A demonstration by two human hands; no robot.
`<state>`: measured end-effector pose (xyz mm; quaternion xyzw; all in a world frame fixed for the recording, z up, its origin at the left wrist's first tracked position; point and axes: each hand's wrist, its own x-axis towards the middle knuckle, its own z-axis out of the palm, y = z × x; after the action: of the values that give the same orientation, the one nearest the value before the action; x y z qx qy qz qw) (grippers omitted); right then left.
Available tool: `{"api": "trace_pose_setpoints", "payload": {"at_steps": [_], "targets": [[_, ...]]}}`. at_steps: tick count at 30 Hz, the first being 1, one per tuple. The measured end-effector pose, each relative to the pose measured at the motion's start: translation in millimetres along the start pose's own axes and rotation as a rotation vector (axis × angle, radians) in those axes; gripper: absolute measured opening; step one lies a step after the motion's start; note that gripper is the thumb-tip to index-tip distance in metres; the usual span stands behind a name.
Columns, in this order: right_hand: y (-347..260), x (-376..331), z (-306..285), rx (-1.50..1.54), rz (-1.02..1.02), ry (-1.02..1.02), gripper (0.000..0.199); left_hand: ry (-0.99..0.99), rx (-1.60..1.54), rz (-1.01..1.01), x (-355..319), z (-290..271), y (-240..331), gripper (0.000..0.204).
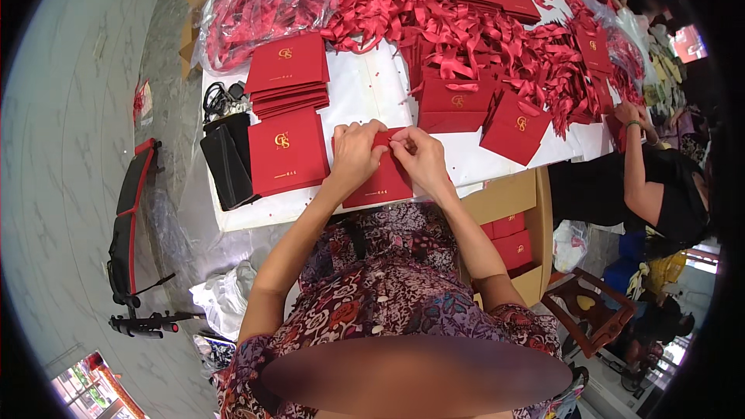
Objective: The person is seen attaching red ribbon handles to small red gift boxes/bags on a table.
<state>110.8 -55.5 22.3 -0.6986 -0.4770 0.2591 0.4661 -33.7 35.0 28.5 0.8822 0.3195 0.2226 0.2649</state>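
Observation:
A flat red paper bag (pixel 380 188) with gold print lies in front of me at the table's near edge. My left hand (pixel 355 157) is closed on its upper left part, thumb and fingers bent over the top edge. At the same edge, just to the right, my right hand (pixel 421 158) makes a pinch with thumb and forefinger. Whatever sits between those fingertips is too small to make out. Left of my hands lies another red bag (pixel 289 154), below a stack of red bags (pixel 287 66).
A heap of red ribbons (pixel 396 4) and a clear plastic bag of ribbons (pixel 268 4) cover the far side. Ribboned bags (pixel 516 128) stand at right. A black pouch (pixel 226 161) lies at left. A cardboard box (pixel 535 225) is beside me; a co-worker's arm (pixel 640 163) shows at right.

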Motion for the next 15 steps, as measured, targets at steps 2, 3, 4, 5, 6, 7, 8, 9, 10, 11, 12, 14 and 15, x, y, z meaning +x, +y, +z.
{"api": "trace_pose_setpoints", "payload": {"at_steps": [2,3,4,5,6,7,8,9,10,11,12,14,15], "targets": [[-2.3,1.2,-1.9,0.035,0.064,0.002,0.011,0.027,0.006,0.004,-1.2,-0.7,5.1,0.031],[1.4,1.6,-3.0,0.034,0.065,0.004,0.011,0.027,0.005,0.006,-2.8,2.0,8.2,0.031],[3.7,2.6,-4.1,0.059,0.078,0.000,0.010,0.057,0.069,0.048,-5.0,6.0,11.5,0.030],[5.3,2.8,-4.7,0.085,0.092,-0.004,0.010,0.086,0.133,0.091,-6.9,9.3,13.7,0.030],[6.3,1.2,-5.0,0.084,0.092,-0.003,0.010,0.086,0.132,0.092,-8.7,11.5,14.4,0.030],[-3.4,0.7,-6.6,0.001,0.087,0.001,0.010,0.102,0.149,0.098,-9.7,12.7,14.8,0.029],[-9.9,-0.1,-7.0,-0.082,0.082,0.006,0.010,0.118,0.166,0.103,-10.3,13.5,14.5,0.029],[-11.8,-0.8,-5.9,-0.082,0.081,0.005,0.010,0.118,0.167,0.102,-10.0,13.5,12.7,0.029],[-13.1,-2.0,-5.5,-0.182,-0.036,0.037,0.011,0.097,0.066,0.034,-8.3,11.0,12.5,0.029],[-14.0,-2.8,-5.7,-0.281,-0.154,0.069,0.011,0.075,-0.034,-0.034,-7.2,8.3,12.7,0.028],[-14.5,-3.2,-6.6,-0.281,-0.153,0.069,0.011,0.074,-0.034,-0.035,-7.0,6.2,13.0,0.028],[-14.8,-3.3,-9.2,-0.298,-0.185,0.047,0.012,0.052,-0.141,-0.053,-6.9,3.0,13.6,0.027],[-13.8,-1.8,-10.7,-0.298,-0.185,0.047,0.012,0.052,-0.141,-0.053,-7.9,3.3,14.8,0.027]]}}
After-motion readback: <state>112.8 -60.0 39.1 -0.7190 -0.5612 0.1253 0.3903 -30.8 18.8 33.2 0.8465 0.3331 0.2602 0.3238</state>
